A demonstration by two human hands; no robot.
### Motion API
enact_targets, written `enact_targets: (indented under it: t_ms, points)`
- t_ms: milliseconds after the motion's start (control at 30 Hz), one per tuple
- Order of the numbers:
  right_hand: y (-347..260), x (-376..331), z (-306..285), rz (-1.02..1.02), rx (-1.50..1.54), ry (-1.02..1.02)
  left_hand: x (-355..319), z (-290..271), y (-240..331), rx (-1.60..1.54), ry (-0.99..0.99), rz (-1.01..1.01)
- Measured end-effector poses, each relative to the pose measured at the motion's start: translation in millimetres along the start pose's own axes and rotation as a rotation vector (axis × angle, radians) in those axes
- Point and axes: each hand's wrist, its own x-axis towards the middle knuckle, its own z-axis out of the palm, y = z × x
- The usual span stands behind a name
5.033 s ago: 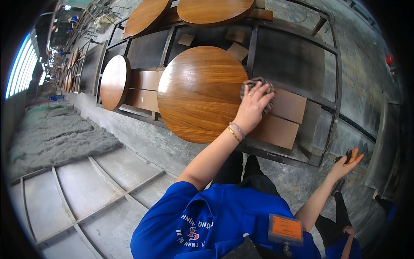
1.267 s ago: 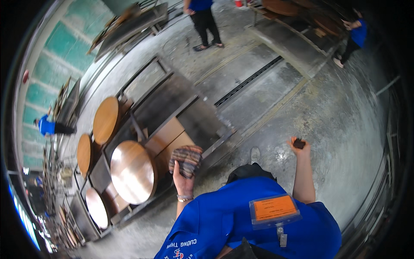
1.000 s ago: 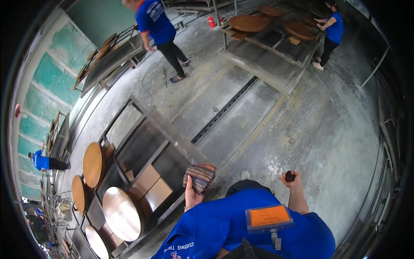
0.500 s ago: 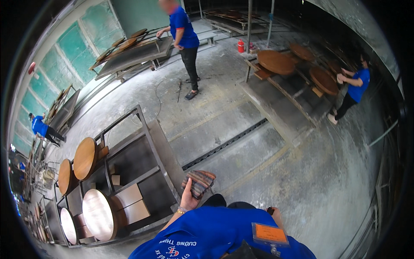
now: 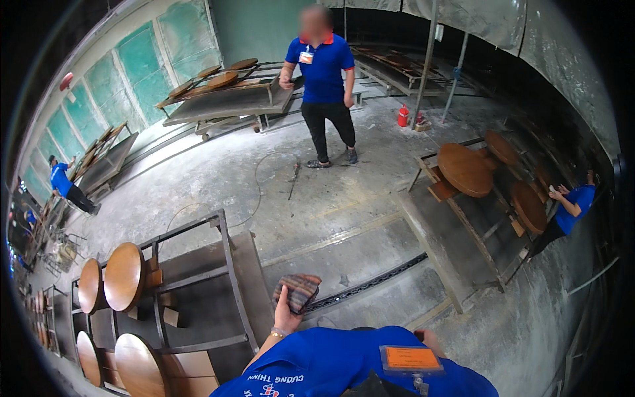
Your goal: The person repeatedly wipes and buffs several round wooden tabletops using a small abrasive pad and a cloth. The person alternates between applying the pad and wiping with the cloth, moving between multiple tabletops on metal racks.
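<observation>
My left hand (image 5: 286, 317) is closed around a folded striped cloth (image 5: 299, 292) in brown, grey and dull red, held out in front of my body. Its thumb lies along the cloth's near side. My right hand (image 5: 430, 341) shows only in part past my blue shirt, low by my side. Its fingers are hidden, so what it holds, if anything, does not show. Left of the cloth stands a metal frame rack (image 5: 233, 264) carrying round brown wooden tops, among them a glossy one (image 5: 124, 276) and a paler one (image 5: 140, 365).
A co-worker (image 5: 321, 79) in blue stands ahead, facing me. Another (image 5: 574, 205) works at a rack of round tops (image 5: 465, 170) on the right; a third (image 5: 63, 182) is far left. A chain track (image 5: 370, 283) and a thin hose (image 5: 259, 192) cross the floor. A red extinguisher (image 5: 403, 116) stands behind.
My view has shifted, so the racks sit elsewhere in it. The co-worker ahead has turned from the far rack toward me. The cloth stays in my left hand; less of my right hand shows.
</observation>
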Motion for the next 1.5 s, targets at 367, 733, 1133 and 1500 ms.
enact_targets:
  t_ms: [367, 733, 1133, 1500]
  points:
    - [-120.4, 185.1, 104.7, 0.324, 0.474, 0.113, 115.1, 113.2, 88.4, 0.085, 0.015, 0.131]
    - [-183.6, 377.8, 215.2, 0.656, -0.003, -0.02, 231.6, 68.4, 195.1, -0.167, 0.365, 0.627]
    - [-638.9, 706.1, 769.2, 0.173, -0.181, -0.56, 305.3, 120.4, 248.7, -0.34, 0.67, 0.873]
    - [-548.2, 655.2, 997.0, 0.796, -0.318, -0.733, 432.0, 85.7, 423.9, -0.451, 0.599, 0.9]
